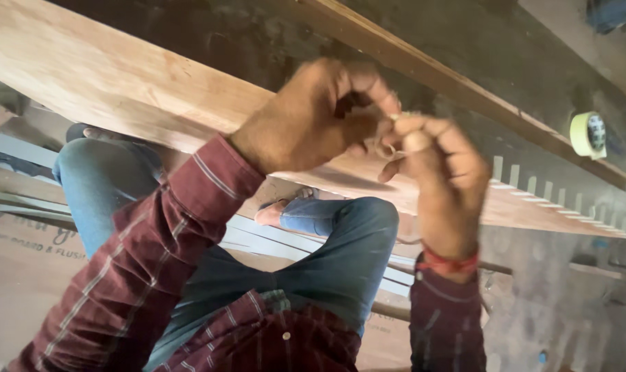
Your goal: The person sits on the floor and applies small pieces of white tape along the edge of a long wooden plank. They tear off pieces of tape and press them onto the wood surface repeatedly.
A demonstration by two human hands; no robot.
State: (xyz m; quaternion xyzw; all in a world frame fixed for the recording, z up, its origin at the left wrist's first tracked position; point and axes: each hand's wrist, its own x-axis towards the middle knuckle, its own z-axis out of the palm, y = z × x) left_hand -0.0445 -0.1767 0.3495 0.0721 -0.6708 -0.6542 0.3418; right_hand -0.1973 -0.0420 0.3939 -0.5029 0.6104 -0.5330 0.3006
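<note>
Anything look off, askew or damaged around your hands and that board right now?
Nothing damaged or spilled stands out. Left hand and right hand meet above the long wooden board, pinching something small, too blurred to identify. A tape roll sits on the dark strip behind the board. The whole view is tilted, so the board's slant means little.

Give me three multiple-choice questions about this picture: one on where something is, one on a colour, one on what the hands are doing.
1. Where is the roll of tape?
A. On the person's knee
B. At the far right, beside the long wooden board
C. In the left hand

2. What colour is the band on the right wrist?
A. Red
B. Green
C. White

3. How are the hands?
A. Flat on the board
B. Far apart
C. Raised together, fingers pinching something small

Answers:
B, the roll of tape lies by the wooden board.
A, the band is red.
C, left hand and right hand meet at a small, blurred thing.
</note>
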